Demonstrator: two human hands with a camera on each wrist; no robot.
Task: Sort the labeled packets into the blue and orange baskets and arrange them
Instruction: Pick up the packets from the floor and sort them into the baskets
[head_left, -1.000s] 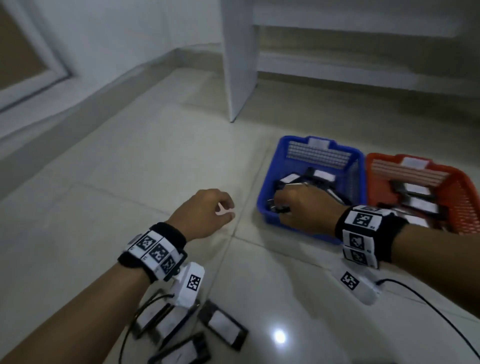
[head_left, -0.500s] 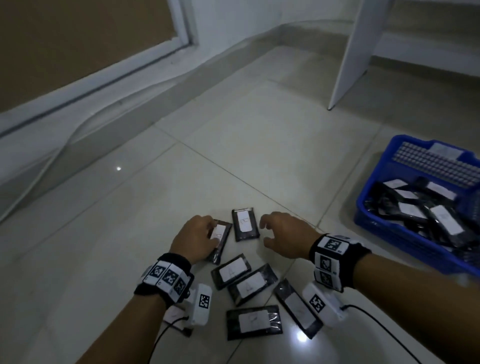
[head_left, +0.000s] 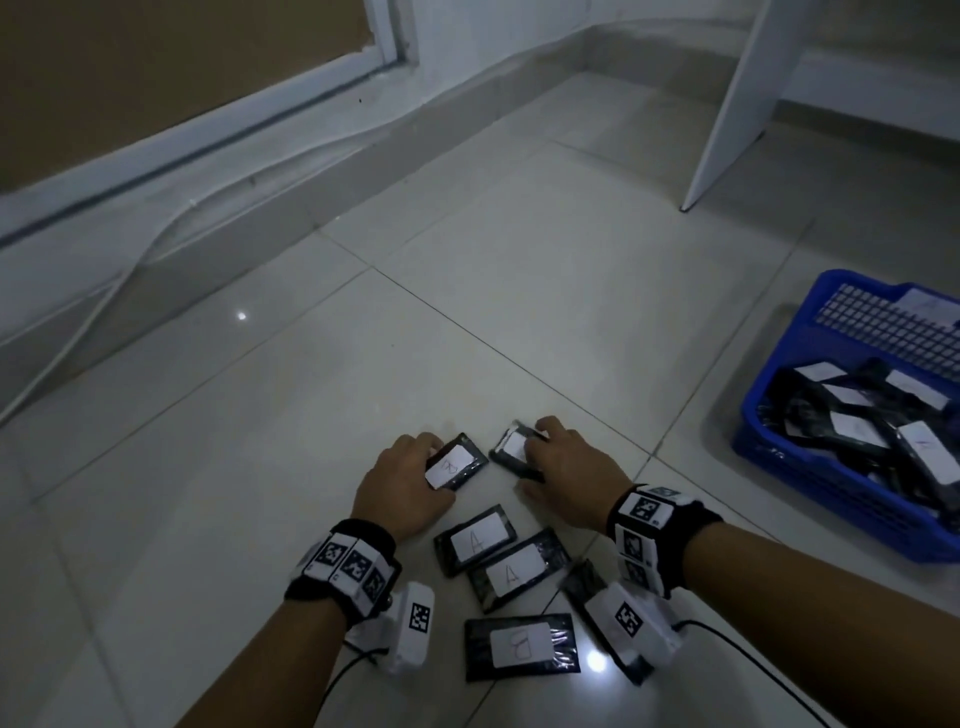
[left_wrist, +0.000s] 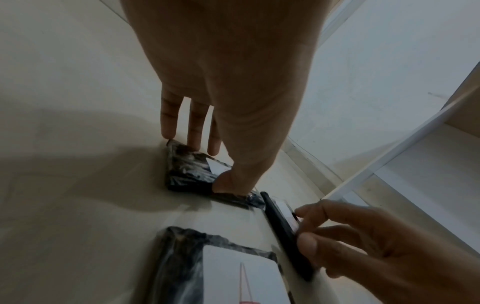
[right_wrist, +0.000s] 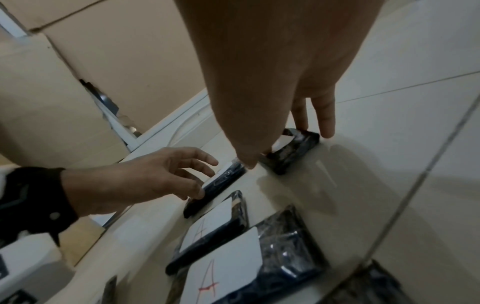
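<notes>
Both hands work at the far end of a cluster of black labeled packets on the tiled floor (head_left: 519, 312). The left hand (head_left: 402, 486) pinches the B packet (head_left: 456, 463), thumb on its near edge and fingers (left_wrist: 193, 123) on the far edge. The right hand (head_left: 566, 467) grips a second packet (head_left: 511, 449) the same way; its letter is hidden. Just behind them lie 2 A packets (head_left: 475, 540) (head_left: 514, 571) and another B packet (head_left: 522, 646). The blue basket (head_left: 769, 441) sits well apart to the right, already holding several packets
</notes>
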